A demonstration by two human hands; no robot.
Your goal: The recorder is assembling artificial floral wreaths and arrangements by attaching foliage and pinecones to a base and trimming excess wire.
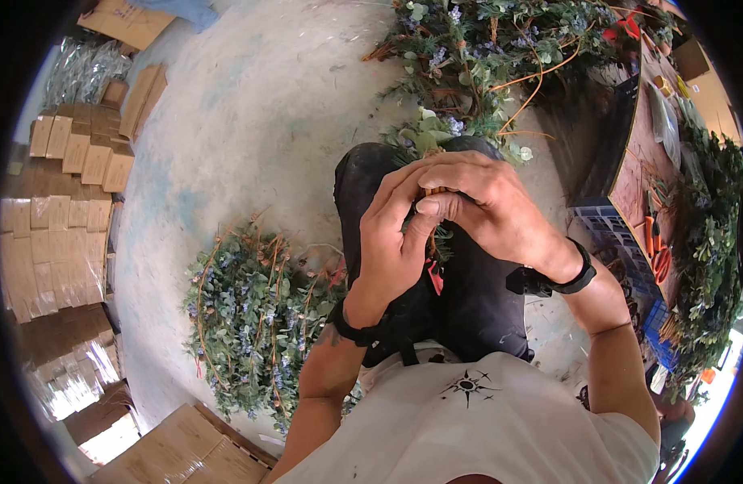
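My left hand [394, 230] and my right hand [500, 198] meet above my knees, fingers curled and thumbs close together. A bit of brown stem [435, 191] shows between them, and the rest of what they grip is covered by the fingers. It seems to belong to a leafy spray [424, 133] with eucalyptus-like leaves and small blue-purple flowers, which shows just beyond my hands between the knees. Some needle-like green shows below the hands too. Under them, between my thighs, is a small red piece [435, 277] that I cannot make out.
Piled greenery [476, 56] with bent twigs lies on the floor ahead; another pile [262, 323] is at my left. On the right stands a bench [629, 177] with orange-handled scissors [660, 260], a blue crate [609, 230] and more foliage [706, 250]. Cardboard boxes [56, 266] are stacked far left.
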